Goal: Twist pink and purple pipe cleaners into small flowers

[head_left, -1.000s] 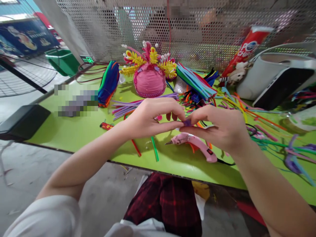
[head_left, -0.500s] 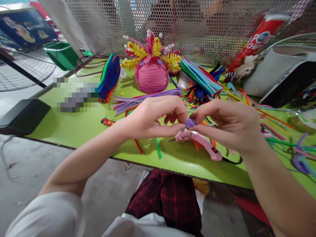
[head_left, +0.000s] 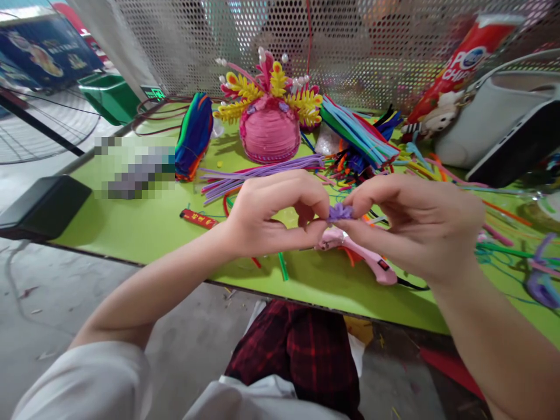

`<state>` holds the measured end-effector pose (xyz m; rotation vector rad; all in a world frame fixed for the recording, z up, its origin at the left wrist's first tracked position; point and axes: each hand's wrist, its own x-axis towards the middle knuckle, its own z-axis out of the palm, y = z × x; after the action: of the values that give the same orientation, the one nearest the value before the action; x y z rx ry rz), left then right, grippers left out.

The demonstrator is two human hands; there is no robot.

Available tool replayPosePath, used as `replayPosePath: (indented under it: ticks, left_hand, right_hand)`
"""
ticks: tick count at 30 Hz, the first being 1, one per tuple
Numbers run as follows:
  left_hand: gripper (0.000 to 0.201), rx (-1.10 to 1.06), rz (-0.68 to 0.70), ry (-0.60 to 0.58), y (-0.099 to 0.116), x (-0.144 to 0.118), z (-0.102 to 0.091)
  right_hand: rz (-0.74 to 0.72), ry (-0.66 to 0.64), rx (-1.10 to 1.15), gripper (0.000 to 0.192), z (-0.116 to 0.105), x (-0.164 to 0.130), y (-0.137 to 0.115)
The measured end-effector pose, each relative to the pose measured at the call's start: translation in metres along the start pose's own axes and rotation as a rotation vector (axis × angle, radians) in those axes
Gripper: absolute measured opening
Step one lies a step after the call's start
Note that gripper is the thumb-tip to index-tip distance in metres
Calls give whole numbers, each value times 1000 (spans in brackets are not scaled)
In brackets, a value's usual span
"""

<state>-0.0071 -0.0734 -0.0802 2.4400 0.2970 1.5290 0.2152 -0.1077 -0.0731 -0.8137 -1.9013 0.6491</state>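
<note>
A small purple flower (head_left: pixel 340 212), seemingly of pipe cleaner, is held above the table between both hands. My left hand (head_left: pixel 280 210) pinches its left side between thumb and fingers. On its right side, the thumb and forefinger of my right hand (head_left: pixel 406 219) grip it too. Right below lies a pink glue gun (head_left: pixel 365 256), its nozzle end partly covered by my left hand. Behind my hands is a bundle of purple pipe cleaners (head_left: pixel 262 174). Farther back stands a pink wrapped headdress (head_left: pixel 270 135) with yellow leaf shapes and pearl beads.
Bundles of blue pipe cleaners (head_left: pixel 192 140) and mixed-colour pipe cleaners (head_left: pixel 363 131) lie at the back. A red chip tube (head_left: pixel 468 64), a white bag (head_left: pixel 472 128) and a black phone-like object (head_left: pixel 518 143) stand right. A black box (head_left: pixel 44 204) sits at the left edge of the green table (head_left: pixel 144 233).
The purple flower looks wider, its petals more spread between my fingers. My right hand has shifted slightly right; the left still pinches.
</note>
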Motion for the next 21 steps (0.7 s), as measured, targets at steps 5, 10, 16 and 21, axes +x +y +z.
replayPosePath:
  ticks: [5, 10, 16, 21]
  left_hand:
    - [10, -50, 58, 46, -3, -2, 4]
    - [10, -39, 60, 75, -1, -3, 6]
    - [14, 20, -55, 77, -2, -4, 4]
    - [16, 238, 119, 149, -4, -4, 3]
  right_hand:
    - [-208, -22, -7, 14, 1, 6, 6]
    - [-363, -63, -117, 19, -4, 11, 5]
    - [-458, 54, -491, 15, 2, 10, -3]
    - [-492, 291, -571, 13, 17, 6, -7]
